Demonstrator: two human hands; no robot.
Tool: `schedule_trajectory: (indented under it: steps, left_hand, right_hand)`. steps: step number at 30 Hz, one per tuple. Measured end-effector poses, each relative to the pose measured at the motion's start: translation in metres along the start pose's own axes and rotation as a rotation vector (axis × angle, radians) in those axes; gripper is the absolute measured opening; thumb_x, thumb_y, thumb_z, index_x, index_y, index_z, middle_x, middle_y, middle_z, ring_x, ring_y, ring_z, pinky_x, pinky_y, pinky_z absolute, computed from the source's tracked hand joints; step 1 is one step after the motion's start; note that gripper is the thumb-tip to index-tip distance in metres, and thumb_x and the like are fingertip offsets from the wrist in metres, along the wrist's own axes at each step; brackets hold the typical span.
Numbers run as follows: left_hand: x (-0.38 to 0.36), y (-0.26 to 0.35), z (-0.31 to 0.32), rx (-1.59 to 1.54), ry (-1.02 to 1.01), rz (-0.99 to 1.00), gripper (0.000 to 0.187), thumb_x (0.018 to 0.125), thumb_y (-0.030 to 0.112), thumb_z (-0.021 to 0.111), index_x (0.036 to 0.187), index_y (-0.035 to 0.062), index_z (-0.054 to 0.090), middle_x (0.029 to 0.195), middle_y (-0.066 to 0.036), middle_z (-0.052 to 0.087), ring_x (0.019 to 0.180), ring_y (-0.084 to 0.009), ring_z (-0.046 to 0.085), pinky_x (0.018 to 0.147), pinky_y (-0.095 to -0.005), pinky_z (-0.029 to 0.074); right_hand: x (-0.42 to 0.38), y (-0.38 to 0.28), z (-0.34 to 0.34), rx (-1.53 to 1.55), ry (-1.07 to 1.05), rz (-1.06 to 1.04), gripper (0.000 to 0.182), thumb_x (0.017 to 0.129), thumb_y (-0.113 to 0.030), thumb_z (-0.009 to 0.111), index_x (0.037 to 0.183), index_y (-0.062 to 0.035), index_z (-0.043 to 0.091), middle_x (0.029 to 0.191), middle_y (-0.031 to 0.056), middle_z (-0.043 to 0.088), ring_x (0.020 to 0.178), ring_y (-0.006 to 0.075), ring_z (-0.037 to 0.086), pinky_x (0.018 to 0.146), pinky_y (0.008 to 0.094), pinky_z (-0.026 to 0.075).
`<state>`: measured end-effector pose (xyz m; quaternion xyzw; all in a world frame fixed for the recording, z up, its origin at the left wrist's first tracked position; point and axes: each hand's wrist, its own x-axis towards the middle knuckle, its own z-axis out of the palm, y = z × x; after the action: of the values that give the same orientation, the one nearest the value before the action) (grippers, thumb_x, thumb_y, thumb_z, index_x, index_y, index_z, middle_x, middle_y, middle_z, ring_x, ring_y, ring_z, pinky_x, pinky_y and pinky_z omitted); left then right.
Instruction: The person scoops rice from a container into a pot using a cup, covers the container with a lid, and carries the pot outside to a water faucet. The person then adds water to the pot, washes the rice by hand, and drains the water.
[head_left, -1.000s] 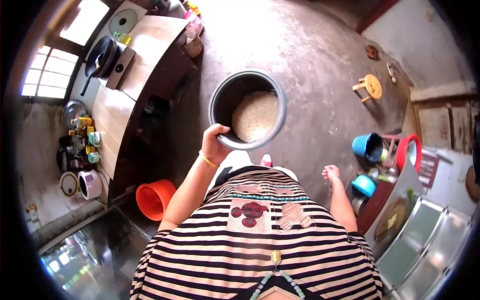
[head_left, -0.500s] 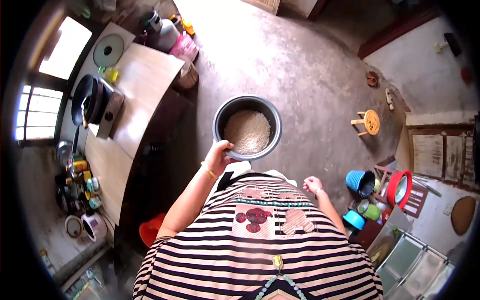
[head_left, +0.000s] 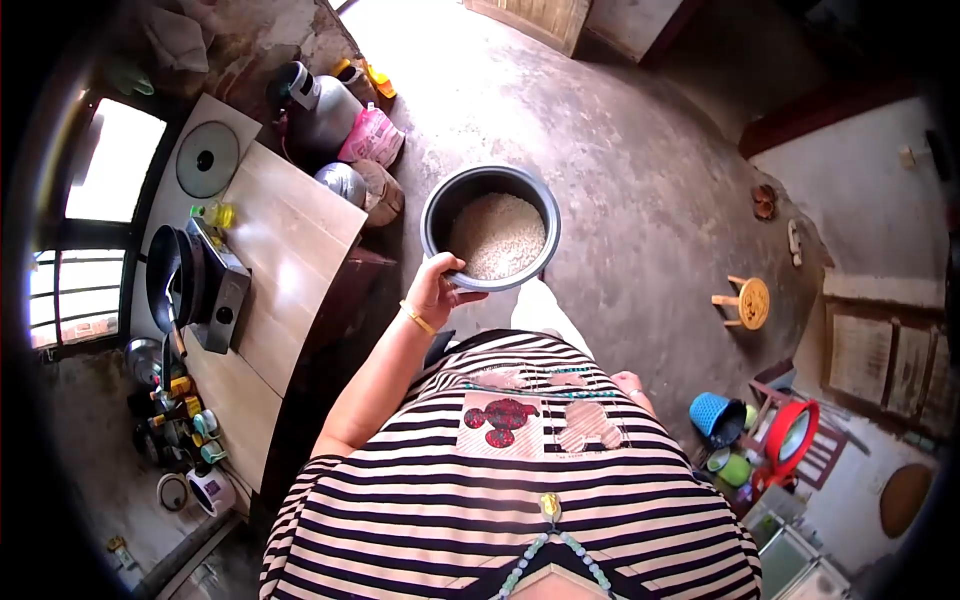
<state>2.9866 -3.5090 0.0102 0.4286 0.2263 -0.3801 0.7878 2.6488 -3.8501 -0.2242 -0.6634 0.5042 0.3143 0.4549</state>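
Note:
My left hand [head_left: 435,285] grips the near rim of a dark grey rice cooker pot [head_left: 437,225], thumb over the edge and fingers underneath. White rice [head_left: 500,238] covers the bottom of the pot, heaped toward its right side. The pot is held out in front of my body above the floor. At my right side, part of my right hand [head_left: 628,383] shows beside the striped shirt, away from the pot; its fingers are mostly hidden.
A counter [head_left: 300,235] runs along the left, bearing a wok [head_left: 165,280] on a stove [head_left: 228,310]. A gas cylinder [head_left: 335,115] and pink bag [head_left: 372,135] stand beyond it. To the right are a wooden stool [head_left: 752,303], blue basket [head_left: 712,415] and red basin [head_left: 790,440].
The view has shifted as I walk, with a white-clad leg now forward below the pot. My right hand has swung back, mostly behind the shirt. My left hand keeps its grip.

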Motion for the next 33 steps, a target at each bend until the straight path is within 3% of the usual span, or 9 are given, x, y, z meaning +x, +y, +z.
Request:
schedule_trajectory:
  steps: [6,7,8,11,14,16,20,25,33]
  left_hand:
    - [0.076,0.086,0.057,-0.104,0.049,0.0,0.014,0.074,0.018,0.056,0.077,0.0049,0.058,0.075,-0.01,0.061,0.073,-0.0249,0.063,0.077,-0.0469,0.051]
    - [0.097,0.092,0.041,-0.161,-0.02,0.078,0.013,0.073,0.016,0.057,0.074,0.0036,0.058,0.077,-0.01,0.063,0.07,-0.0239,0.062,0.074,-0.0429,0.05]
    - [0.114,0.104,0.034,-0.244,-0.191,0.115,0.017,0.071,0.016,0.054,0.072,0.0007,0.062,0.071,-0.012,0.064,0.074,-0.0266,0.065,0.074,-0.04,0.051]
    - [0.116,0.154,0.084,-0.343,-0.011,0.199,0.017,0.072,0.013,0.053,0.072,-0.0001,0.063,0.078,-0.013,0.065,0.072,-0.0256,0.063,0.074,-0.0376,0.05]
    - [0.187,0.175,0.061,-0.404,-0.142,0.264,0.015,0.072,0.013,0.054,0.072,0.0005,0.062,0.079,-0.012,0.065,0.075,-0.025,0.063,0.077,-0.0387,0.05]
    - [0.22,0.212,0.084,-0.286,0.039,0.189,0.013,0.073,0.015,0.058,0.073,0.0023,0.061,0.075,-0.01,0.062,0.077,-0.0233,0.061,0.082,-0.044,0.048]
    - [0.294,0.282,0.057,-0.257,-0.001,0.053,0.016,0.073,0.016,0.058,0.079,0.0015,0.061,0.084,-0.013,0.063,0.085,-0.0276,0.061,0.087,-0.0486,0.046]
    - [0.358,0.392,0.049,-0.232,0.025,0.035,0.016,0.073,0.02,0.058,0.081,0.0072,0.059,0.082,-0.009,0.063,0.08,-0.0239,0.063,0.074,-0.0467,0.052]
    - [0.453,0.533,0.066,-0.228,0.075,-0.091,0.041,0.074,0.028,0.06,0.107,0.0043,0.055,0.096,-0.012,0.062,0.087,-0.0266,0.061,0.083,-0.0503,0.049]
  right_hand:
    - [0.098,-0.142,-0.071,-0.04,-0.053,0.025,0.006,0.085,-0.011,0.056,0.084,-0.0062,0.058,0.072,0.005,0.063,0.052,0.0138,0.061,0.038,0.0259,0.046]
    - [0.137,-0.156,-0.081,0.253,-0.06,0.08,0.005,0.085,-0.01,0.054,0.085,-0.0056,0.057,0.07,0.005,0.062,0.051,0.0132,0.06,0.037,0.0257,0.046]
    - [0.149,-0.197,-0.097,0.203,-0.028,-0.03,0.006,0.086,-0.01,0.053,0.085,-0.0051,0.057,0.07,0.0059,0.062,0.051,0.0133,0.061,0.037,0.0254,0.046]
    - [0.188,-0.315,-0.142,0.179,0.0,-0.226,0.01,0.089,-0.013,0.052,0.087,-0.0047,0.057,0.071,0.0063,0.062,0.053,0.0135,0.061,0.039,0.0241,0.046]
    - [0.223,-0.43,-0.171,0.074,0.009,-0.289,0.011,0.09,-0.017,0.053,0.09,-0.0077,0.059,0.077,0.0042,0.064,0.06,0.0119,0.063,0.046,0.0238,0.048]
    - [0.237,-0.493,-0.175,0.033,0.02,-0.314,0.01,0.09,-0.017,0.053,0.09,-0.0076,0.059,0.076,0.0036,0.064,0.059,0.0118,0.062,0.046,0.0236,0.048]
    - [0.268,-0.604,-0.157,0.1,0.049,-0.353,0.01,0.09,-0.016,0.056,0.091,-0.0068,0.059,0.076,0.004,0.064,0.06,0.0123,0.062,0.045,0.0239,0.048]
    - [0.267,-0.669,-0.101,0.065,-0.075,-0.222,0.011,0.088,-0.016,0.056,0.091,-0.0065,0.059,0.076,0.004,0.064,0.059,0.0121,0.062,0.044,0.0241,0.047]
    - [0.299,-0.76,-0.098,0.108,-0.113,-0.09,0.011,0.089,-0.016,0.055,0.09,-0.006,0.059,0.077,0.0054,0.064,0.058,0.0118,0.062,0.044,0.0235,0.048]
